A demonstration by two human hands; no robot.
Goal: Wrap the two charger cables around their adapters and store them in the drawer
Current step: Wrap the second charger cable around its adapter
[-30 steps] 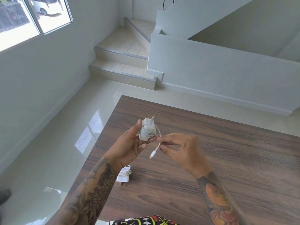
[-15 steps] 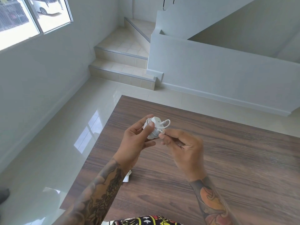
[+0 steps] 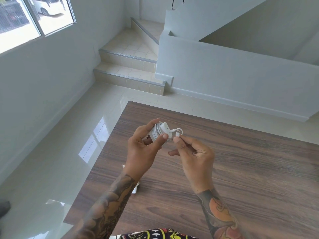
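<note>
A white adapter (image 3: 161,131) with its cable wound around it is gripped in my left hand (image 3: 144,149), above the wooden table (image 3: 241,169). My right hand (image 3: 193,152) pinches the cable's free end, the white plug (image 3: 177,134), right beside the adapter, leaving a small loop of cable. A second white wrapped charger (image 3: 136,188) lies on the table near its left edge, mostly hidden behind my left forearm. No drawer is in view.
The table's left edge runs diagonally past my left arm, with glossy tiled floor (image 3: 51,152) beyond. Tiled stairs (image 3: 131,66) and a white stair wall (image 3: 224,75) stand at the back. A window (image 3: 34,16) is at the upper left.
The dangling cable end has been brought up and around the adapter. My right hand has moved up close to the adapter, and my left forearm now covers most of the second charger.
</note>
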